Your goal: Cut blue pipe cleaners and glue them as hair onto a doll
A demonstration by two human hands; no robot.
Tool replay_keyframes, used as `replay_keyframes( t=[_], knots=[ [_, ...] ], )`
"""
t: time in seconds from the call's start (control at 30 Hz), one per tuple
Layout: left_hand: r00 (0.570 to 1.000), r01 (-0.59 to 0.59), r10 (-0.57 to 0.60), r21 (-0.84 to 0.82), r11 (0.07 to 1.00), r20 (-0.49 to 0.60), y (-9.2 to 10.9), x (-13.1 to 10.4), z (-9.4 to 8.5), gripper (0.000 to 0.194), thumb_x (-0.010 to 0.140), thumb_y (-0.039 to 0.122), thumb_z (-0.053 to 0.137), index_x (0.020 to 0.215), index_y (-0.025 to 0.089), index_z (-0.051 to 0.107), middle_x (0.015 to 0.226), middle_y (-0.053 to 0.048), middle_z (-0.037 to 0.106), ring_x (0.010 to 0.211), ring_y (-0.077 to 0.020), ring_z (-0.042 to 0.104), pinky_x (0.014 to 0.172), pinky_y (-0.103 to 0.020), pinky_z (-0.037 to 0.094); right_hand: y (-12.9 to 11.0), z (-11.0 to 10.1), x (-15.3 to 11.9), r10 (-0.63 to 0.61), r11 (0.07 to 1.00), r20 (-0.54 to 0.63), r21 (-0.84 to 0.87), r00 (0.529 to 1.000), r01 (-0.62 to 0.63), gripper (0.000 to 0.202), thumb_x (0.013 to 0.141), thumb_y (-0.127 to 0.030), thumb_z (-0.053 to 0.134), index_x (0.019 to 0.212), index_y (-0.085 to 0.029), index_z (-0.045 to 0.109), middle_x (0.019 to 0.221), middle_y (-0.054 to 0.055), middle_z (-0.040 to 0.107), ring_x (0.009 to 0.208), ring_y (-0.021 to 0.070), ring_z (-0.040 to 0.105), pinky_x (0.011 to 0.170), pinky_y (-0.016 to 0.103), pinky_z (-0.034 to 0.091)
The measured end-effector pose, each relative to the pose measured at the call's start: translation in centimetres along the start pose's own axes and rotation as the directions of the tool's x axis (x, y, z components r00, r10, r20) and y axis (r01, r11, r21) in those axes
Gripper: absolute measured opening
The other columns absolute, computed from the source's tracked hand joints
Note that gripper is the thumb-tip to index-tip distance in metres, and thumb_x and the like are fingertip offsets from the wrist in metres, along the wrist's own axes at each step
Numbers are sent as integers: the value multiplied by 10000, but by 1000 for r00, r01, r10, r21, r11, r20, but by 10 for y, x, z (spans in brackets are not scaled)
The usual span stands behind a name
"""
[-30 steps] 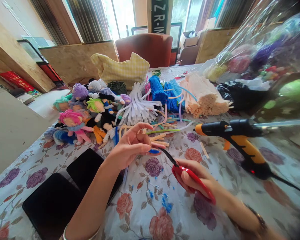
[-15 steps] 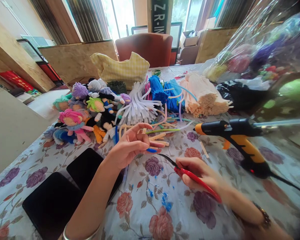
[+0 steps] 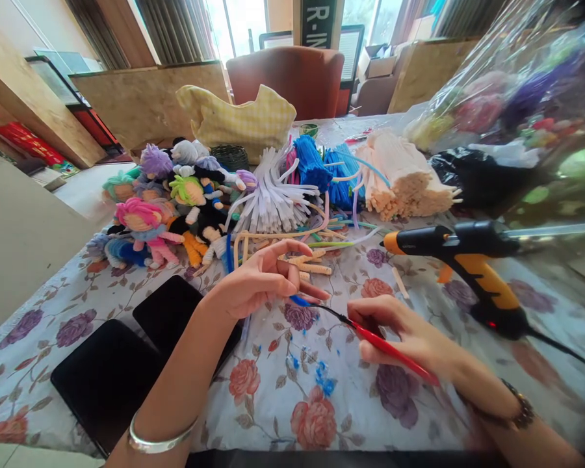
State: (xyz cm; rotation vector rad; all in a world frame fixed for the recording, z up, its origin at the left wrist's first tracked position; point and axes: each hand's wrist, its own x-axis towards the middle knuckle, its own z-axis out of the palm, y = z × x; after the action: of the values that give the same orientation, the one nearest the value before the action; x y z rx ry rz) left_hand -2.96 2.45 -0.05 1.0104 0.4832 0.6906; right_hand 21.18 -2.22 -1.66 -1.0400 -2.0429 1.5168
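My left hand (image 3: 266,279) pinches a short blue pipe cleaner (image 3: 299,300) between thumb and fingertips, with its other fingers extended. In my right hand (image 3: 402,335) is a pair of red-handled scissors (image 3: 390,351) with slim, dark, curved blades. The blade tips touch or nearly touch the blue piece; whether they are closed on it I cannot tell. Below, blue fluff clippings (image 3: 324,379) lie scattered on the floral tablecloth (image 3: 253,422). Several cut beige pipe cleaner pieces (image 3: 312,263) lie just behind my left hand.
A glue gun (image 3: 478,260) lies at right, its red light lit. Two black slabs (image 3: 104,383) rest at left. Further back are yarn dolls (image 3: 146,227), bundles of white (image 3: 277,201), blue (image 3: 312,162) and cream pipe cleaners (image 3: 409,179), and a clear plastic bag (image 3: 511,97).
The scissors have come closer to the blue pipe cleaner, and their tips now meet its end in view. The left hand keeps its pinch. The camera view has shifted slightly.
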Motion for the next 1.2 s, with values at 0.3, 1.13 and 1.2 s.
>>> replay_keyframes(
  t=[0.3,1.13,1.2],
  knots=[
    [998,52,-52,1,999,27,1,-1,3,408,663,57,666,1036,183,558,523,71,608,868,-284,741,772,-358,571,4,0,-1,-29,1000,2,-7,1000,29,504,782,-527,675,596,-205,334,610,-58,304,585,111,282,525,264,229],
    [905,-314,314,48,948,-287,-4,5,19,259,774,59,647,993,192,612,670,48,623,987,-239,708,906,-374,559,3,22,4,33,933,-231,357,972,53,496,848,-673,509,683,-226,372,620,-43,387,555,121,344,512,270,279],
    [902,-317,321,64,946,-290,-5,6,22,241,779,78,658,987,194,621,687,41,618,1016,-240,696,908,-356,556,-1,28,5,57,928,-238,372,970,36,504,854,-690,478,682,-227,375,632,-31,414,580,133,374,538,278,303]
  ],
)
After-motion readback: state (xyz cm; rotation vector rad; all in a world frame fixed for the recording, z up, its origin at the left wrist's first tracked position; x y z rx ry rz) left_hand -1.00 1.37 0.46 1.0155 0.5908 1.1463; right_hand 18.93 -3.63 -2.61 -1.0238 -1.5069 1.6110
